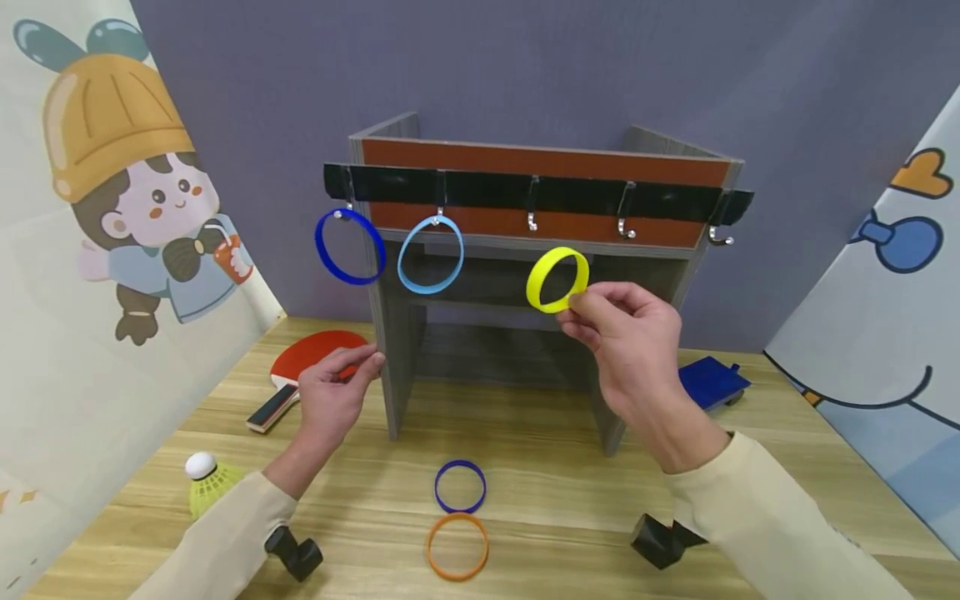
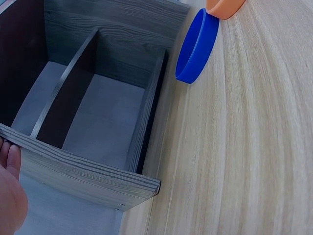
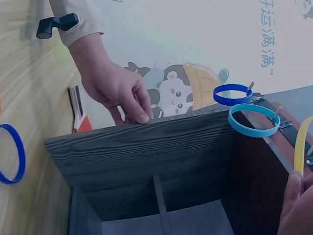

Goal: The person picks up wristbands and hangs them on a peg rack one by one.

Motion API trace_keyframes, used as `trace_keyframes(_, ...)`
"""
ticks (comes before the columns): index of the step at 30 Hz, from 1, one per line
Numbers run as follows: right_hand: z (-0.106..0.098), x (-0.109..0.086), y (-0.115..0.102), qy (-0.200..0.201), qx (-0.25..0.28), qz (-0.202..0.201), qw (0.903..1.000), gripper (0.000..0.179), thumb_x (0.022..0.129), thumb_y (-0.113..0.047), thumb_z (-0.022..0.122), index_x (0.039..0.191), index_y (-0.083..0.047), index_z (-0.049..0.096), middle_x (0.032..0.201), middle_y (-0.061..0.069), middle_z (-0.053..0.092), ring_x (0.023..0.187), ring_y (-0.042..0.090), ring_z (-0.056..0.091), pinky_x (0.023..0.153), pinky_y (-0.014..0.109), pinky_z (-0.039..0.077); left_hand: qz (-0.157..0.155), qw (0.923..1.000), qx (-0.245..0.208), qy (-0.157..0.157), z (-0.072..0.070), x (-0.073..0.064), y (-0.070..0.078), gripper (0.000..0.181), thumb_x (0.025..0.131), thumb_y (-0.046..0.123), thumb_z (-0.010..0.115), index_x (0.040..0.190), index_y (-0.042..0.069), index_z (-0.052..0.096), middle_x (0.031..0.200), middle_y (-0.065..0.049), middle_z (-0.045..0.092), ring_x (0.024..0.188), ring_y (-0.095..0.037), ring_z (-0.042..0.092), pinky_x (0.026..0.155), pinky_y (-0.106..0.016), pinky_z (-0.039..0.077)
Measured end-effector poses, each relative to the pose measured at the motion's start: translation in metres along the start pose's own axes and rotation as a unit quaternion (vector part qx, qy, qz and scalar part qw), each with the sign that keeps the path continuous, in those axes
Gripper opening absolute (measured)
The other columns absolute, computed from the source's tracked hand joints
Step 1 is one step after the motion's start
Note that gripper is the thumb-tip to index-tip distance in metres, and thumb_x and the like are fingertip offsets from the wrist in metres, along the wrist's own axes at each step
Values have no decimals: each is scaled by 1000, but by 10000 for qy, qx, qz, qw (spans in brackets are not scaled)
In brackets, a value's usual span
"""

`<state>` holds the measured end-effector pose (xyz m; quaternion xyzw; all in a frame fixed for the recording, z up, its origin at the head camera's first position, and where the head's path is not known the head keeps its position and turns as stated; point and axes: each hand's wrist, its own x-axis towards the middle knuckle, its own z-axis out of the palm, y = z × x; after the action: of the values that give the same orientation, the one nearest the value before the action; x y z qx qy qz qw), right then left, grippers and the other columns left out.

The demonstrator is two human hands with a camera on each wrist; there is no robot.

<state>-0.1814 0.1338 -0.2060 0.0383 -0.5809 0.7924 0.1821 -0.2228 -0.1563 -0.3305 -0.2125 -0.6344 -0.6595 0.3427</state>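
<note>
My right hand (image 1: 630,342) pinches a yellow silicone wristband (image 1: 536,287) between thumb and fingers, in front of the hook rail and just below its middle hook (image 1: 532,218). The yellow band (image 3: 301,147) shows edge-on in the right wrist view. A dark blue wristband (image 1: 321,247) hangs on the leftmost hook, and a light blue wristband (image 1: 403,271) hangs on the one beside it. My left hand (image 1: 333,392) touches the front edge of the left side panel (image 1: 386,367) of the grey wooden shelf, thumb and fingers fairly straight. Its fingers (image 2: 13,159) lie along the panel's outer side.
On the table before the shelf lie a blue wristband (image 1: 437,492) and an orange wristband (image 1: 431,554). A red table tennis bat (image 1: 288,362) and a yellow shuttlecock (image 1: 206,487) are at left. A blue object (image 1: 708,381) sits right of the shelf. Two more hooks (image 1: 622,227) are on the rail's right.
</note>
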Motion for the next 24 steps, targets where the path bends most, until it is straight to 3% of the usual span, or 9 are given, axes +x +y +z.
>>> trace_keyframes(3,5,3,-3,42,-41,-99,9999,14,82,-4,73,91,2,64,91,19,63,70,25,68,73,34,57,-4,10000,12,23,0,0,-2,17,77,-20,67,93,-21,64,77,-19,62,68,-12,68,64,-24,57)
trace_keyframes(11,18,11,-9,205,-141,-318,9992,13,81,1,71,90,6,63,89,20,63,67,26,68,69,34,58,29,9998,-122,140,-4,0,-25,18,76,-20,68,94,-17,67,76,-13,64,67,-12,67,62,-23,56)
trace_keyframes(24,29,14,-13,167,34,-390,9991,8,78,8,68,83,5,63,79,19,62,57,23,65,64,33,59,-36,9999,74,86,-1,0,-10,17,77,-19,67,94,-19,66,76,-17,62,67,-11,67,63,-22,56)
